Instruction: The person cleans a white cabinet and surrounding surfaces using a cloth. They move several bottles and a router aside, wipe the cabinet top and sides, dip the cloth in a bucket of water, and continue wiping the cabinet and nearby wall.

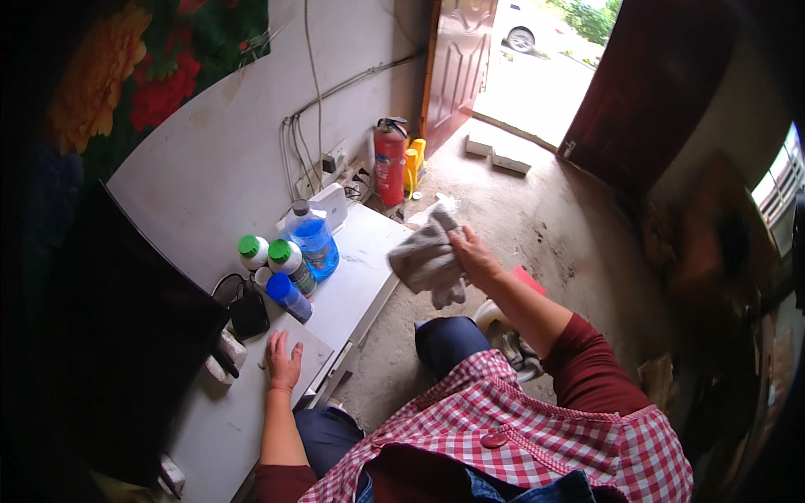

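Observation:
My right hand (pixel 477 254) grips a crumpled grey cloth (pixel 429 258), which hangs in the air just off the far corner of the white cabinet (pixel 371 242). My left hand (pixel 284 361) rests with fingers spread on a flat pale board or box (pixel 314 352) lying on the cabinet top. Beyond that hand stand a blue-capped can (pixel 289 297), two white bottles with green caps (pixel 292 267) and a clear jug of blue liquid (pixel 316 245). A black adapter box (pixel 249 314) with a cable sits beside the can.
A dark television screen (pixel 126 327) stands on the cabinet's left side. A white router (pixel 330 207) leans by the wall. A red fire extinguisher (pixel 390 160) and a yellow container (pixel 413 165) stand on the floor, with pale blocks (pixel 509 160) near the open doorway. Round containers (pixel 512 339) sit by my right knee.

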{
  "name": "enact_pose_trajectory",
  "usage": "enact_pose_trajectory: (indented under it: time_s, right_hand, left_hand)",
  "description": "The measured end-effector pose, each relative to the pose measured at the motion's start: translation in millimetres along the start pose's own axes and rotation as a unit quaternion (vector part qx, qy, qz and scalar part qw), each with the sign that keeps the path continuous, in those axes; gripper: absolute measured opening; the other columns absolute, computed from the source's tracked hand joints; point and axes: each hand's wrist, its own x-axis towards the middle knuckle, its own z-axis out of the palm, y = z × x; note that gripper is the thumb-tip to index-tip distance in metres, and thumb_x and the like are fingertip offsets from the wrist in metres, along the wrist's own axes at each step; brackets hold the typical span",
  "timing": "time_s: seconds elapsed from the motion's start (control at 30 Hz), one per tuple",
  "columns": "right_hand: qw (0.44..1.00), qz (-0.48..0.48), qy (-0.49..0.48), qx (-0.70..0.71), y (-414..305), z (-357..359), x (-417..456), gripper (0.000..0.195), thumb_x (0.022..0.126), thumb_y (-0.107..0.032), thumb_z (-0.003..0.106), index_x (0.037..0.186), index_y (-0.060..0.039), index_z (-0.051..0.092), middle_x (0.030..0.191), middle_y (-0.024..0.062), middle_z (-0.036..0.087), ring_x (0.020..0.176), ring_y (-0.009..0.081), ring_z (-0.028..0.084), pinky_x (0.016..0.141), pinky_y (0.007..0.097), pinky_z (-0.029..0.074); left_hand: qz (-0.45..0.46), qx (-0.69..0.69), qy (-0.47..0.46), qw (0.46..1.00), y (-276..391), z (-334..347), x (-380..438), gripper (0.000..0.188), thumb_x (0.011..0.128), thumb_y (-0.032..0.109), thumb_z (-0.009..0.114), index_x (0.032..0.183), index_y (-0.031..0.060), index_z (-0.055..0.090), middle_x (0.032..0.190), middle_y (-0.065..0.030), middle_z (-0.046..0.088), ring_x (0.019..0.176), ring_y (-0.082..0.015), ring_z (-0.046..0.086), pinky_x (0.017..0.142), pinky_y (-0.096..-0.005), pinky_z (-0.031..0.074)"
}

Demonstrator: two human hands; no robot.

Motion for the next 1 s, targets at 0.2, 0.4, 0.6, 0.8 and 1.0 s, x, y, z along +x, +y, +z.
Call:
enact_pose_trajectory:
  time_s: [0.2, 0.4, 0.6, 0.8, 1.0]
  right_hand:
    - [0.971, 0.066, -0.211, 0.088, 36.9, 87.0, -147.7, 0.054, 0.094, -0.031, 0.06, 0.139, -0.0089, 0.038, 0.115, 0.0126, 0.059, 0.105, 0.0212, 0.057, 0.088, 0.032, 0.048]
    - [0.924, 0.051, -0.349, 0.146, 39.8, -60.8, -124.2, 0.051, 0.096, -0.024, 0.056, 0.141, -0.0135, 0.036, 0.12, 0.0096, 0.061, 0.108, 0.0202, 0.059, 0.084, 0.0349, 0.051]
    - [0.881, 0.219, 0.332, -0.256, 198.8, -403.4, -217.5, 0.056, 0.094, -0.044, 0.049, 0.126, 0.002, 0.052, 0.117, 0.0163, 0.061, 0.097, 0.0298, 0.062, 0.082, 0.0401, 0.048]
    - [0.799, 0.471, 0.365, -0.087, 311.1, -349.1, -287.9, 0.078, 0.091, -0.066, 0.034, 0.146, -0.0112, 0.031, 0.146, 0.0144, 0.037, 0.13, 0.0363, 0.039, 0.099, 0.0539, 0.038]
    - [0.874, 0.336, 0.334, -0.112, 351.5, -339.3, -260.1, 0.06, 0.091, -0.04, 0.04, 0.146, -0.0149, 0.035, 0.147, 0.0165, 0.037, 0.133, 0.0362, 0.037, 0.107, 0.0452, 0.033]
  left_hand:
    - [0.01, -0.32, -0.198, 0.926, 165.2, 1.8, -23.1, 0.085, 0.076, 0.021, 0.079, 0.146, 0.012, 0.032, 0.143, -0.0159, 0.04, 0.132, -0.0265, 0.04, 0.104, -0.0408, 0.038]
    - [-0.043, -0.086, -0.076, 0.992, 133.7, -37.5, -73.4, 0.048, 0.088, 0.021, 0.067, 0.13, 0.0027, 0.053, 0.132, -0.0146, 0.054, 0.117, -0.0285, 0.052, 0.105, -0.0404, 0.037]
    - [-0.262, -0.196, 0.112, 0.938, 40.4, -71.4, -125.3, 0.038, 0.083, 0.007, 0.063, 0.117, -0.0111, 0.059, 0.117, -0.0127, 0.062, 0.102, -0.0252, 0.061, 0.091, -0.035, 0.047]
    - [-0.355, 0.055, 0.229, 0.905, -15.9, -48.9, -169.1, 0.041, 0.082, 0.011, 0.065, 0.117, -0.0095, 0.059, 0.117, -0.0166, 0.063, 0.102, -0.0279, 0.062, 0.091, -0.0362, 0.047]
    - [-0.304, 0.081, 0.198, 0.928, -0.5, -45.9, -144.4, 0.041, 0.082, 0.016, 0.066, 0.114, -0.0097, 0.061, 0.113, -0.0176, 0.066, 0.1, -0.0277, 0.062, 0.09, -0.0356, 0.047]
